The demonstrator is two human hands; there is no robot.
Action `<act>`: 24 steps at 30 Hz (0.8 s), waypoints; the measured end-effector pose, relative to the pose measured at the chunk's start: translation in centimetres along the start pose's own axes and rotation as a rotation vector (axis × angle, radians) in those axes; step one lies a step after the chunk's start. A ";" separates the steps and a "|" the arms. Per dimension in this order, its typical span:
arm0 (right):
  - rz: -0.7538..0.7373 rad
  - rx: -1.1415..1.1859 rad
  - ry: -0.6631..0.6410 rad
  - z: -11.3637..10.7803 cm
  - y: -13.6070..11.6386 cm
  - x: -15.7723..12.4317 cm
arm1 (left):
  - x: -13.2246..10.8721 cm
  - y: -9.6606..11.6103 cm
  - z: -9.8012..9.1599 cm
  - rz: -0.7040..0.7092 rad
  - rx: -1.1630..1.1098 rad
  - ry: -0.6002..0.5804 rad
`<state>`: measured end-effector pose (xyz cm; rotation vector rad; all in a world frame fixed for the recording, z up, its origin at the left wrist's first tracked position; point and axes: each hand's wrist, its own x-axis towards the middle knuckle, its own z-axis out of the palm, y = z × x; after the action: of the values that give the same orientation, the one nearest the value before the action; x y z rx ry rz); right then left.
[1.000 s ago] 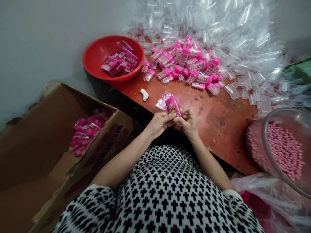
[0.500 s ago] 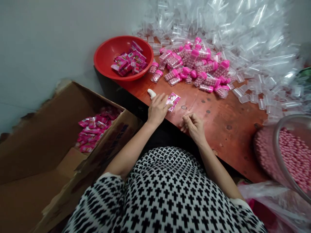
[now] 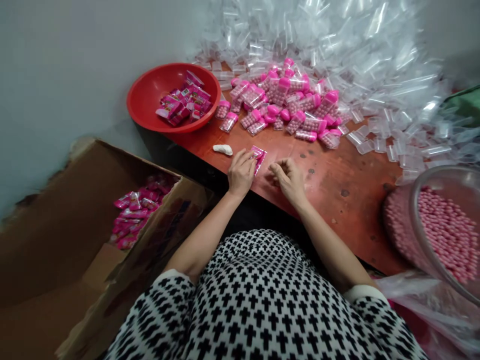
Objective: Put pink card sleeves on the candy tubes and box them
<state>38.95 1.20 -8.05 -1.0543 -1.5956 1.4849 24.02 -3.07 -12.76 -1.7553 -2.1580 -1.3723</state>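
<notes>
My left hand (image 3: 241, 173) is at the table's near edge. Its fingers are closed on the side of a small flat pink printed packet (image 3: 259, 159), which looks slightly bent. Just to the right, my right hand (image 3: 288, 181) hovers over the table with curled fingers, thumb against the forefinger. Whatever is in that pinch, if anything, is too small to make out. A small white elongated lump (image 3: 222, 149) lies left of my left hand.
Pink-capped bead bottles (image 3: 277, 97) are heaped on the red-brown table (image 3: 322, 200), before a pile of clear empty tubes (image 3: 322, 40). A red bowl (image 3: 140, 97) holds printed packets. A clear tub (image 3: 416, 215) of pink beads stands right; a cardboard box (image 3: 52, 205) with pink packets, lower left.
My right hand has come closer to the packet. My left fingers have closed more on its side, and the packet has bent. The white lump now lies apart from my left hand. The view has shifted.
</notes>
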 end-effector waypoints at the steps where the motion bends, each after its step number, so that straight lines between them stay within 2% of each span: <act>1: 0.013 0.039 0.014 0.3 0.0 0.5 | -0.2 0.5 -0.3 0.025 -0.026 0.026; 3: 0.051 0.136 -0.008 0.6 -0.2 1.2 | -0.6 1.6 -1.0 0.047 -0.098 0.044; 5: 0.076 0.200 -0.043 0.5 -0.5 1.6 | -0.9 2.8 -1.9 -0.024 -0.212 0.036; 7: 0.086 0.215 -0.084 0.1 -0.9 1.8 | -0.8 3.8 -2.7 -0.242 -0.421 0.007; 10: 0.079 0.185 -0.230 -1.0 -1.2 1.9 | -0.3 4.7 -3.3 -0.660 -0.871 -0.144; 13: 0.037 0.010 -0.344 -2.3 -1.7 2.1 | 0.1 5.2 -3.2 -0.916 -1.125 -0.265; 15: -0.050 -0.291 -0.259 -3.4 -2.4 2.7 | 0.2 5.4 -3.0 -0.993 -1.141 -0.252; 17: -0.144 -0.706 -0.050 -4.9 -3.1 3.8 | 0.2 5.7 -2.9 -1.042 -1.135 -0.216; 19: -0.163 -1.096 0.150 -6.8 -3.6 5.3 | 0.2 5.9 -2.9 -1.101 -1.156 -0.180; 20: -0.133 -1.243 0.202 -7.8 -3.7 6.2 | 0.3 6.1 -2.9 -1.137 -1.178 -0.163; 22: -0.039 -1.426 0.226 -9.9 -3.5 7.8 | 0.5 6.5 -3.0 -1.217 -1.246 -0.121; 24: 0.047 -1.501 0.210 -11.8 -3.0 8.8 | 0.8 6.8 -2.9 -1.299 -1.335 -0.045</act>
<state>45.55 14.12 -4.24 -1.8663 -2.4621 -0.1068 27.81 -4.54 -6.51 0.1688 -2.5459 -3.5419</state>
